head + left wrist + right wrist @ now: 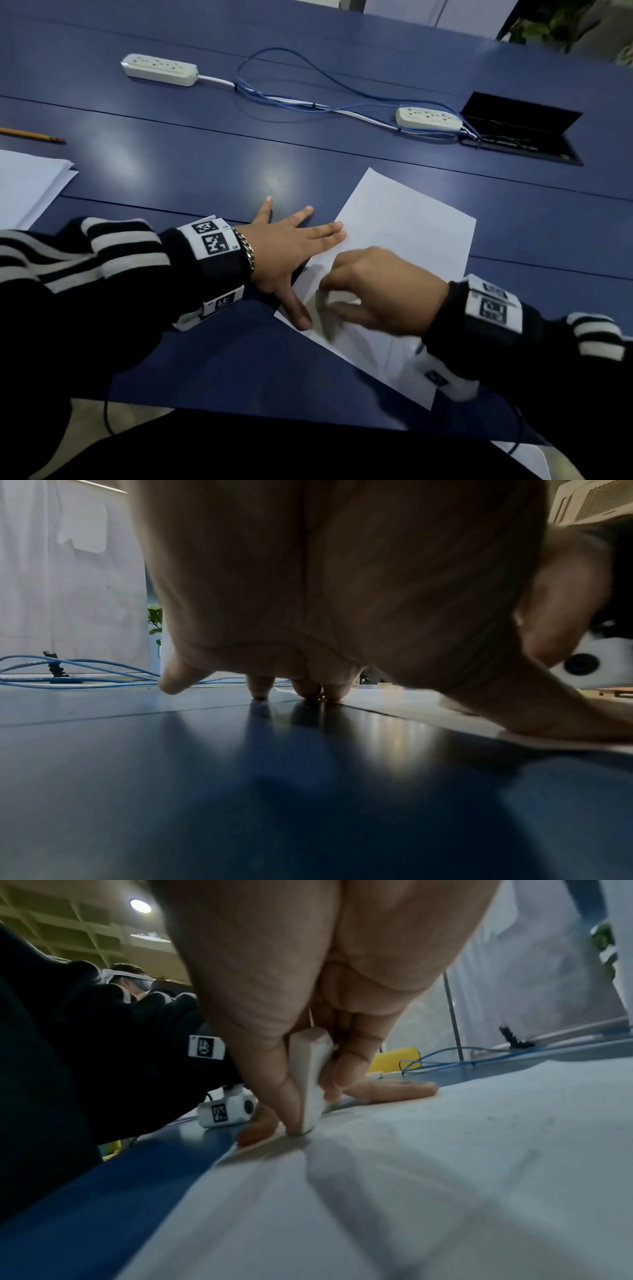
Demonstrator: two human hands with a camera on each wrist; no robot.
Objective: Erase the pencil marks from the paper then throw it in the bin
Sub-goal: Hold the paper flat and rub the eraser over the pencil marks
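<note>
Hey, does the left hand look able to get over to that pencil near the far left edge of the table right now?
Probably yes: bare table lies between the left hand and the pencil. But the hand is pinning the paper while the right hand rubs with the eraser.

- Your left hand lies flat, palm down, fingers straight and spread; the thumb and two fingertips rest on the sheet's edge.
- Your right hand is curled, thumb and fingers pinching a white eraser whose lower end touches the paper.
- Both forearms wear dark, white-striped sleeves with marker-tagged wristbands.
</note>
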